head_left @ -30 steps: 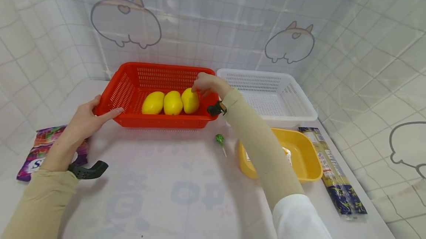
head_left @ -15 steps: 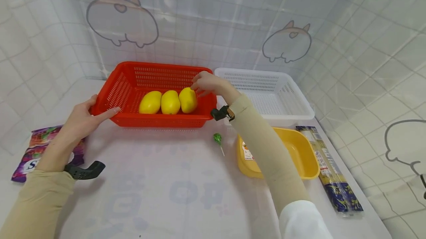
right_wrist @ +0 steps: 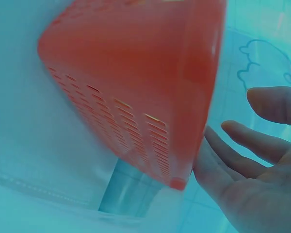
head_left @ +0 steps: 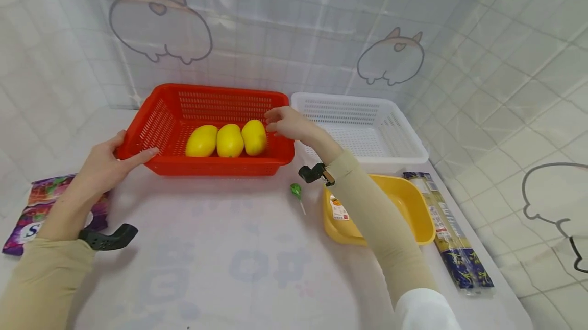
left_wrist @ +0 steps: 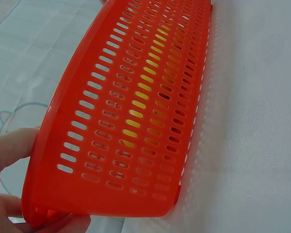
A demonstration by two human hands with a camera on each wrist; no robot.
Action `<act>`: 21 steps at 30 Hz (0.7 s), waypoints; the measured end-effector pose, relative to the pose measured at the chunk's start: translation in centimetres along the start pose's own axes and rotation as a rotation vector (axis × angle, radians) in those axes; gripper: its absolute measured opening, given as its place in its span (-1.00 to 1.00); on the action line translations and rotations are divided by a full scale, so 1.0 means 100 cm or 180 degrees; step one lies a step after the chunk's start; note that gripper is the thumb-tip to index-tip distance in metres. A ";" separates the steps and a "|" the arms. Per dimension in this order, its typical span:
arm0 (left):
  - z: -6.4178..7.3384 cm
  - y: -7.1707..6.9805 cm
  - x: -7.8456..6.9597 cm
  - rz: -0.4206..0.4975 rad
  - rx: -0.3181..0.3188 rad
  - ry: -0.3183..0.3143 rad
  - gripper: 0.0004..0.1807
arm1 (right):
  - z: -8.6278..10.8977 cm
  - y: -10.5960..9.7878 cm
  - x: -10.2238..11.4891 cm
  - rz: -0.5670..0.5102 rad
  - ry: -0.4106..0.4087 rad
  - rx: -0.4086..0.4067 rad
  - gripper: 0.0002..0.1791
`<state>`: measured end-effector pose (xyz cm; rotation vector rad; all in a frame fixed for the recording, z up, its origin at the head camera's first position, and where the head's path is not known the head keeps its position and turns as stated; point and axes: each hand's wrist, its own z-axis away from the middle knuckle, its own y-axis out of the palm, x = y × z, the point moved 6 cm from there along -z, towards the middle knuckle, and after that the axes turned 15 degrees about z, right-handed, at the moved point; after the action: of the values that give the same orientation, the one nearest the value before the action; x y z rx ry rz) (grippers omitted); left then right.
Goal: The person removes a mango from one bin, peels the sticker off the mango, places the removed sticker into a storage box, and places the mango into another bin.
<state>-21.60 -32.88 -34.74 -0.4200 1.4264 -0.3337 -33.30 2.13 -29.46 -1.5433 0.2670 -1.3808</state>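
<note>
Three smooth yellow oval fruits (head_left: pixel 230 141), mango-like in shape, lie side by side in a red plastic basket (head_left: pixel 216 167) with slotted walls. At the basket's left end my left hand (head_left: pixel 102 165) grips the rim, thumb over the front edge; the left wrist view shows its fingers (left_wrist: pixel 12 148) around that corner. My right hand (head_left: pixel 294 124) is over the basket's right end, just right of the rightmost fruit (head_left: pixel 254 138), and holds nothing. In the right wrist view its fingers (right_wrist: pixel 252 141) are loosely spread beside the basket's rim.
A white slotted basket (head_left: pixel 399 160) stands right of the red one. In front are a yellow tub (head_left: pixel 424 238), partly under my right forearm, a green lollipop (head_left: pixel 296 190) and a long clear packet (head_left: pixel 447 230). A purple bag (head_left: pixel 23 222) lies at left.
My right hand has drawn back from the rightmost fruit toward the right, its fingers loosening. My left hand keeps its grip on the basket. The whole head view has shifted slightly left.
</note>
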 end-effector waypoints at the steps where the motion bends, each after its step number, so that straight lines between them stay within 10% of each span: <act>1: 0.000 0.000 0.000 0.0003 0.0005 -0.0001 0.20 | 0.004 0.000 0.000 0.0045 0.0000 -0.0025 -0.49; 21: 0.001 -0.001 0.000 0.0061 -0.0016 -0.0066 0.21 | 0.089 0.009 0.004 0.0561 -0.0354 -0.0382 -0.47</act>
<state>-21.53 -32.97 -34.64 -0.4126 1.4104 -0.3093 -25.30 6.06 -28.48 -1.6474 0.4135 -1.1551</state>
